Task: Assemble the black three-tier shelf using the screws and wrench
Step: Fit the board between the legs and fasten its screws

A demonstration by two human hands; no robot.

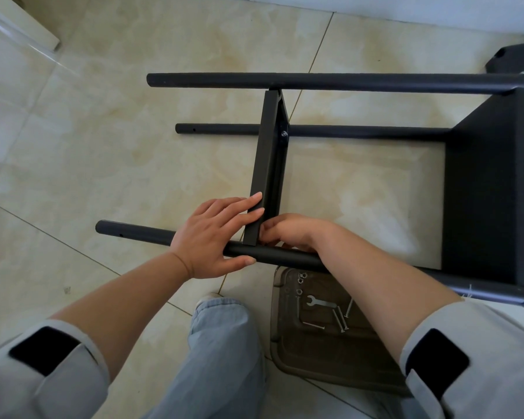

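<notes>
Left hand (208, 234) grip released, flat against shelf panel (266, 164) edge, right hand (291, 232) grip unclear, bare floor (103, 146) leftward.

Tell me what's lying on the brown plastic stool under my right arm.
On the stool: a flat wrench, an Allen key, a few long screws and some nuts. The right forearm covers its right side, so anything there is hidden.

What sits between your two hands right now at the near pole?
In the head view, the lower end of the middle shelf panel stands between the left hand and right hand, meeting the near pole.
</notes>
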